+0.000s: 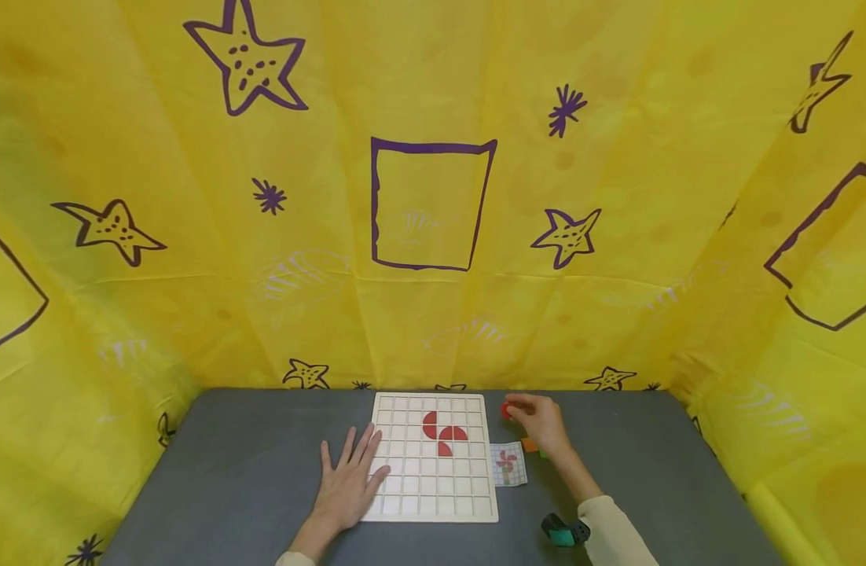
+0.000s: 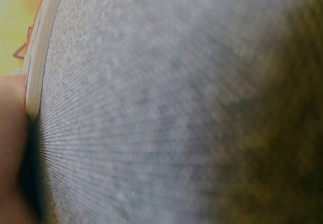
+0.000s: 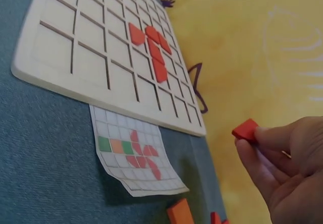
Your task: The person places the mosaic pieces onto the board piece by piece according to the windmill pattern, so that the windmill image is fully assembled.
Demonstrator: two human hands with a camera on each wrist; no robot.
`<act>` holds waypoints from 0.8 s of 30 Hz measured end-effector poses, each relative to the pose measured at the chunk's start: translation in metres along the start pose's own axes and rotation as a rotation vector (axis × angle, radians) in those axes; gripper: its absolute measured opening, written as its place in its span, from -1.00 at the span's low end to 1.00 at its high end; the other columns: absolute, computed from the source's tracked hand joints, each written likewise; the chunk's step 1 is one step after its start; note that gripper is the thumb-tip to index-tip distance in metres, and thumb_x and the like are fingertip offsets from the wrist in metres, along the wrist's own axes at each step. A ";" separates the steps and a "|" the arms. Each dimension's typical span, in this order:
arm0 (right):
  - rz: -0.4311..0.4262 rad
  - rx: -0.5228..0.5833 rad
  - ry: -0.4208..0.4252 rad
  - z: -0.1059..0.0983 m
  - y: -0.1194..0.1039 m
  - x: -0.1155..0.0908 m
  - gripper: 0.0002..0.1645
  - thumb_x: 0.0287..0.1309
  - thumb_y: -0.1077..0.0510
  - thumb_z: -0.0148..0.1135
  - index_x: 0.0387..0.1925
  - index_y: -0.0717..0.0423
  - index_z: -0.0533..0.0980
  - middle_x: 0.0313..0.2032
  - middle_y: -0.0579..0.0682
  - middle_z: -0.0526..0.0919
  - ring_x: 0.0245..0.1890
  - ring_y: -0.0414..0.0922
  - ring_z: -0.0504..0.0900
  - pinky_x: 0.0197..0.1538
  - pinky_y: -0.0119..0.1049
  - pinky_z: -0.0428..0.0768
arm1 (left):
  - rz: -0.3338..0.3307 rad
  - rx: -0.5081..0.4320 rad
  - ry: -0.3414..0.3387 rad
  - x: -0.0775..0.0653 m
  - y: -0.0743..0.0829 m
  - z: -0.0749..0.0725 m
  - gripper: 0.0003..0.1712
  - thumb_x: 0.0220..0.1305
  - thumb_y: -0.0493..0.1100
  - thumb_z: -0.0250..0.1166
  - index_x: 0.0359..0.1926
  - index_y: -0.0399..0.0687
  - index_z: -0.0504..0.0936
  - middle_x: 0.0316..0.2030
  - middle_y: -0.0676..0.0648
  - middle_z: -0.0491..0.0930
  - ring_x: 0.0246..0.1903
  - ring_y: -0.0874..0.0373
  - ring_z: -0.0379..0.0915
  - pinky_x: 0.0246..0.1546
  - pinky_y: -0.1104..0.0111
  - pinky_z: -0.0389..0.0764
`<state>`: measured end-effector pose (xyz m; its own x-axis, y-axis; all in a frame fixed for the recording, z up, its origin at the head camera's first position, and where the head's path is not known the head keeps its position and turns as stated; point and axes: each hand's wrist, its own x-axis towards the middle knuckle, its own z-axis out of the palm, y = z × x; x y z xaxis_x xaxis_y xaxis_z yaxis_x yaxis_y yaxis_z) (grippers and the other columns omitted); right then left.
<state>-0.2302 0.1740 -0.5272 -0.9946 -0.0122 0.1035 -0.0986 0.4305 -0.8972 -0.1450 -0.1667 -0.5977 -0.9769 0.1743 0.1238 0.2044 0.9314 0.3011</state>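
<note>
My right hand point(image 1: 542, 424) pinches a small red tile point(image 3: 246, 130) between thumb and fingertips, just beyond the board's right side. Spread fingers of my left hand point(image 1: 346, 486) rest along the left edge of a white grid board point(image 1: 419, 509). Several red tiles with curved sides point(image 3: 157, 62) sit in the squares of its upper middle part. A paper pattern card point(image 1: 509, 465) lies against the board's right edge, printed with a red pinwheel on a green and orange stem. In the left wrist view, the thumb point(image 2: 11, 128) shows by the board's side point(image 2: 39, 57).
An orange block point(image 3: 180, 212) and a red piece point(image 3: 217, 218) lie near the card, with a green piece point(image 1: 543, 453) partly behind the right forearm. A black and teal strap device point(image 1: 564, 533) is by the right sleeve. Yellow cloth point(image 1: 433, 314) hangs behind the grey table point(image 1: 249, 448).
</note>
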 end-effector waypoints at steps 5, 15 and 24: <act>0.013 0.012 -0.046 0.003 -0.003 -0.007 -0.74 0.09 0.37 0.37 -0.13 0.38 0.66 -0.33 0.15 0.75 -0.34 0.09 0.75 -0.23 -0.16 0.70 | 0.010 -0.015 0.021 0.000 0.001 0.000 -0.28 0.45 0.25 -0.03 0.48 0.01 0.22 0.50 -0.05 0.10 0.47 -0.21 -0.09 0.28 -0.38 -0.36; -0.020 0.083 -0.102 0.017 -0.003 -0.017 -0.74 0.08 0.29 0.41 -0.18 0.38 0.66 -0.35 0.16 0.74 -0.37 0.07 0.75 -0.24 -0.07 0.70 | 0.011 -0.013 0.030 -0.002 0.001 -0.003 -0.28 0.44 0.23 0.00 0.47 0.00 0.24 0.49 -0.06 0.11 0.46 -0.22 -0.07 0.28 -0.39 -0.34; -0.011 0.075 -0.155 0.038 -0.006 -0.023 -0.79 0.05 0.23 0.46 -0.29 0.29 0.71 -0.36 0.10 0.76 -0.39 -0.07 0.74 -0.32 -0.36 0.67 | 0.008 -0.011 0.019 -0.001 0.001 -0.003 -0.28 0.46 0.24 -0.04 0.48 0.01 0.22 0.50 -0.03 0.08 0.47 -0.20 -0.10 0.28 -0.39 -0.34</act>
<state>-0.2075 0.1375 -0.5407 -0.9861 -0.1582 0.0509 -0.1057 0.3607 -0.9267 -0.1433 -0.1670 -0.5951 -0.9739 0.1755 0.1437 0.2128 0.9263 0.3109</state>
